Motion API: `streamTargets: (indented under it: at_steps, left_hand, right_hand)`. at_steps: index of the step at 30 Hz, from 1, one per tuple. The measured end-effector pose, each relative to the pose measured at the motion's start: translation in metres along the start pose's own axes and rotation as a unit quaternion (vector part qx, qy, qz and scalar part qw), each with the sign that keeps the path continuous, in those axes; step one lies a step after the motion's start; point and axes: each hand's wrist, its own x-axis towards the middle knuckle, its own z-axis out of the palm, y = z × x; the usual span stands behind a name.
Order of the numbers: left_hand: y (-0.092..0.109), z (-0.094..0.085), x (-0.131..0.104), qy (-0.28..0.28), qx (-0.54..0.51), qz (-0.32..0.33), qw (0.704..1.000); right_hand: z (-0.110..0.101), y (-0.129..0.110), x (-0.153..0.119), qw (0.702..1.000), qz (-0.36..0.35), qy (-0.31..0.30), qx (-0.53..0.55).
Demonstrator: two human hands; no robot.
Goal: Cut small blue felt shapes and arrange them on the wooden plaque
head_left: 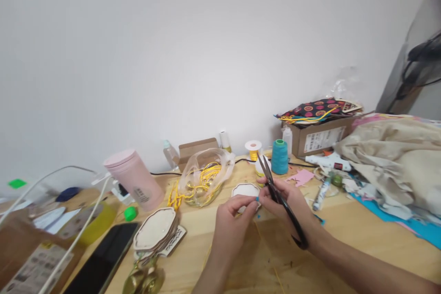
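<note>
Nearer you than the teal spool (279, 158), your left hand (231, 223) pinches a blue scrap (257, 198), likely light, soft, best held edgewise; your right hand (295, 198) holds rigid scissors (270, 183).

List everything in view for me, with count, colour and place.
Wall: one, pale grey, behind
Table: one, light wood, below
Tumbler: one, pink, left
Phone: one, black, front left
Cap: one, green, beside tumbler
Plaque stack: one, cream, right of phone
Bells: at least two, gold, front left
Bag: one, clear, centre, holding yellow cord
Spool: one, white, yellow-wound, back
Thread cone: one, teal, right of spool
Carton: one, brown, back right
Glue gun: one, white, right
Marker: one, white and blue, right
Cloth: one heap, beige, far right
Smaller clutter: uncounted, mixed, scattered
Scissors: one pair, black, in right hand
Scrap: one, blue, at both hands' fingers
Left hand: one, bare, centre
Right hand: one, bare, right of centre
</note>
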Motion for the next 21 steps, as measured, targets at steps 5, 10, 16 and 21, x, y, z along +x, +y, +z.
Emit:
streamTargets:
  at_steps: [5,10,16,21]
  left_hand:
    - [0.003,0.002,-0.002,0.013,0.007,-0.033,0.999]
    - [-0.001,0.004,-0.004,0.036,0.035,-0.069,0.996]
    - [0.002,0.005,-0.004,0.033,0.074,-0.094,0.992]
    - [0.009,0.004,-0.003,0.03,0.124,-0.074,0.989]
  right_hand:
    - [0.0,0.001,-0.003,1.0,0.008,0.003,0.013]
    - [0.001,0.005,-0.005,0.999,0.03,0.01,0.044]
    - [0.002,0.012,-0.007,0.999,0.028,-0.002,0.031]
    - [-0.003,0.018,-0.008,0.996,-0.032,-0.053,-0.065]
